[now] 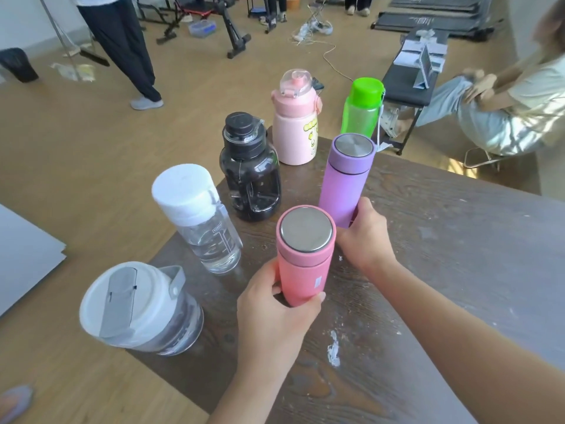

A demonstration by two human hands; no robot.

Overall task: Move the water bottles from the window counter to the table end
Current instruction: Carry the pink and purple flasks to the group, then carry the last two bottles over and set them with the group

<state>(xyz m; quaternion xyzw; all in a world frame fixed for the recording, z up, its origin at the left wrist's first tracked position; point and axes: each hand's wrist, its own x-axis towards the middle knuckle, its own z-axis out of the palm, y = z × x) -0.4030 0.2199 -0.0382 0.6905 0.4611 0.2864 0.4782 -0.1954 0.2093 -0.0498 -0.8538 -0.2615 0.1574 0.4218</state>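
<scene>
Flanking pink bottle (301,264): clear bottle (204,221), purple bottle (344,179).

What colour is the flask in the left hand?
Coral pink flask, steel-topped lid, gripped by the left hand; head view.

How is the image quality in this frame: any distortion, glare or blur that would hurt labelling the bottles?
Head view: wide-angle bending leans the white-lidded jug and clear bottle outward; sunlight washes out the table on the right; mild glare on the pink flask lid; edges are soft, while both hands stay sharp.
</scene>
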